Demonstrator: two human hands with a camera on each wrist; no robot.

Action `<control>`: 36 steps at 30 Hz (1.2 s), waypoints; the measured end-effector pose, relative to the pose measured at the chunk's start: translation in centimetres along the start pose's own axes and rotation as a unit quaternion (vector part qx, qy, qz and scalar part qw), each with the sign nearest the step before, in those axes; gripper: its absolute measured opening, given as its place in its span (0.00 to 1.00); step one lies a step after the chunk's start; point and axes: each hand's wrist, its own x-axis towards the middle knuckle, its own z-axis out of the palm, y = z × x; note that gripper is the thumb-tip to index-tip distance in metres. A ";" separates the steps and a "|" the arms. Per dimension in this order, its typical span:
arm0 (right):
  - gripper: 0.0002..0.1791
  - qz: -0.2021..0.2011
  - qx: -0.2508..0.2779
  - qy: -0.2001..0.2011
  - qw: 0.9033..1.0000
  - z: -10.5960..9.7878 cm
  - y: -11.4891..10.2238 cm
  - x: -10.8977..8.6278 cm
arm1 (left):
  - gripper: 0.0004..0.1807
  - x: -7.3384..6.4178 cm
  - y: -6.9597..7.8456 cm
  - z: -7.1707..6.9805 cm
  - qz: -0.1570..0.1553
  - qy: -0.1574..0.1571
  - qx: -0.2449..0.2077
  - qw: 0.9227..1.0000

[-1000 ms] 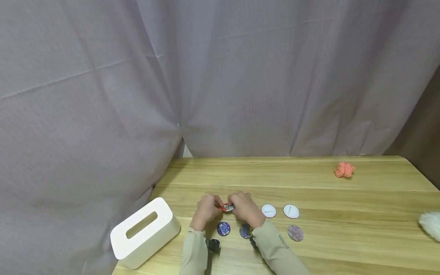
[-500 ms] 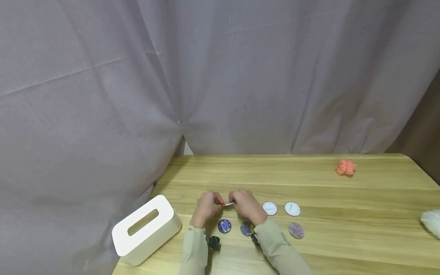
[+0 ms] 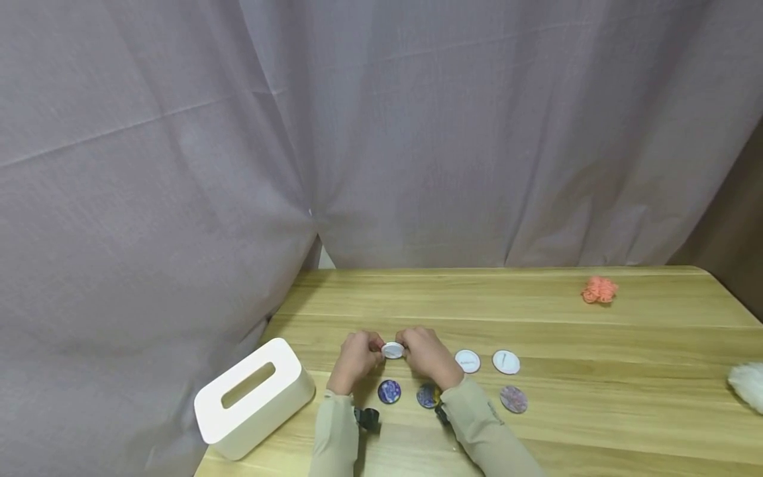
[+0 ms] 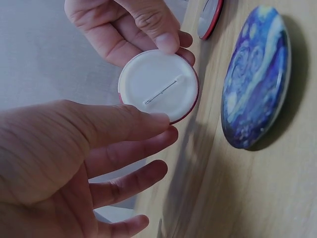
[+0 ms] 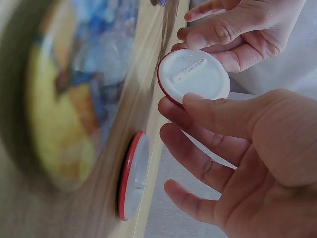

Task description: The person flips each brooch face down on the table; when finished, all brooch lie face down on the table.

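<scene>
Between my two hands is a round pin badge (image 3: 393, 350), its white back with the metal pin turned toward me and a red rim at its edge. My left hand (image 3: 356, 358) pinches its left edge between thumb and forefinger, the other fingers spread in the left wrist view. From the other side my right hand (image 3: 424, 354) pinches the right edge with thumb and fingers. Nearer me on the table lie a blue swirl-patterned badge (image 3: 389, 391) and a blue-and-yellow badge (image 3: 428, 395), the latter partly under the right wrist. The held badge's front is hidden.
Right of my right hand lie two white-backed badges (image 3: 467, 361) and a pinkish-purple badge (image 3: 514, 399). A white tissue box (image 3: 255, 399) stands at the left. A coral scrunchie-like bundle (image 3: 599, 290) is at the back right; a white fluffy thing (image 3: 746, 385) sits at the right edge.
The badge in my hands has been turned over: its red printed front showed first, then its edge, and now its white back. Both hands stay in nearly the same place.
</scene>
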 end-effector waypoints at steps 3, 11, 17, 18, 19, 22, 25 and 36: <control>0.13 0.003 0.004 -0.005 1.000 0.0 -0.1 0.0 | 0.07 0.0 -0.1 0.0 0.000 -0.001 -0.009 1.000; 0.13 0.011 0.005 -0.010 1.000 0.1 -0.2 -0.1 | 0.07 0.1 0.0 0.0 -0.008 -0.005 -0.017 1.000; 0.13 0.009 -0.003 -0.012 1.000 0.5 -0.2 -0.2 | 0.06 -0.2 0.1 0.0 -0.010 -0.006 0.004 1.000; 0.13 0.008 -0.007 -0.010 1.000 0.5 -0.3 -0.2 | 0.06 -0.2 0.2 0.0 -0.009 -0.004 0.009 1.000; 0.13 0.005 -0.011 -0.007 1.000 0.6 -0.3 -0.2 | 0.06 -0.2 0.2 0.1 -0.009 -0.001 0.014 1.000; 0.14 -0.002 -0.026 0.003 1.000 0.6 -0.4 -0.3 | 0.07 -0.2 0.3 0.2 -0.003 0.011 0.025 1.000; 0.13 -0.009 -0.042 0.009 0.999 0.7 -0.5 -0.2 | 0.09 -0.2 0.3 0.3 -0.006 0.017 0.028 0.999; 0.14 0.017 -0.043 0.006 0.999 1.1 -0.5 -0.1 | 0.14 0.0 0.5 0.5 -0.020 0.027 0.021 0.999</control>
